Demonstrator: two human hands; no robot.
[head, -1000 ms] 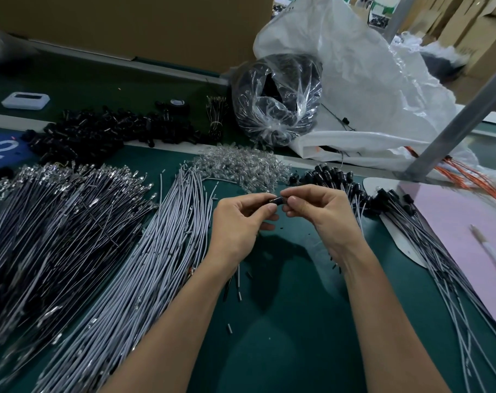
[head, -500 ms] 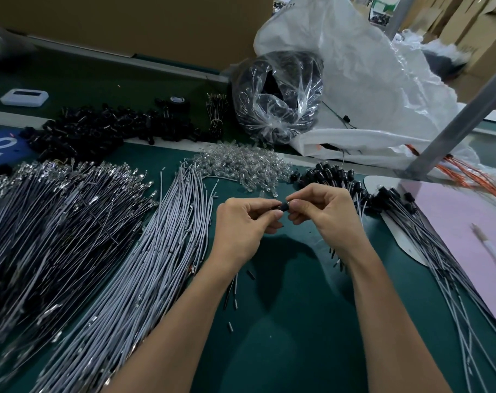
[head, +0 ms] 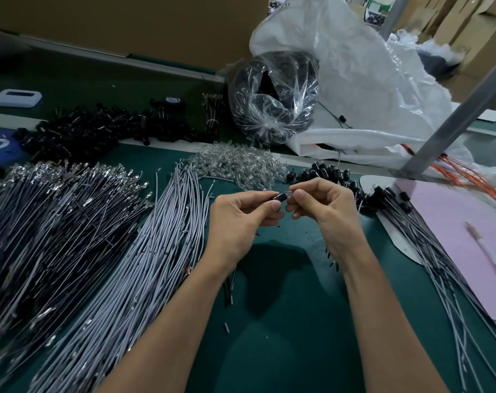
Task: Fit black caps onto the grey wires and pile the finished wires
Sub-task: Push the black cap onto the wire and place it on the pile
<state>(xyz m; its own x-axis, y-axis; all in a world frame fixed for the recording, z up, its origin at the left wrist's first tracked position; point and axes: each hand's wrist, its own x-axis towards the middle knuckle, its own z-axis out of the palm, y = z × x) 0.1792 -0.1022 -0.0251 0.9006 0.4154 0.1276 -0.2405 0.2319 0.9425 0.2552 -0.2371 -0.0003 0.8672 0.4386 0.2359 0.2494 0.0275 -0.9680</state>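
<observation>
Pinching was the whole game at this point: the left hand (head: 241, 222) had its fingers curled in, thumb and forefinger nipping a black cap (head: 279, 197). The right hand (head: 326, 214), curled the same way, pinched a small clear tip (head: 289, 194) right at the cap's open end. Both were held up over the green mat (head: 283, 321). Couldn't make out the wire trailing from it, the hands hid that. My guess is the cap's tiny, light and a bit slick, so grab it round the barrel. I'd hold the wire close behind its tip too, since these thin wires look floppy and would probably buckle if pushed from further back. Just left of the hands the bare grey wires (head: 156, 251) lay in a long fan, with a heap of clear bits (head: 241, 163) beyond. Off to the right the finished wires (head: 411, 245) sat piled, capped ends together. Loose caps (head: 85, 131) were heaped at the back left.
</observation>
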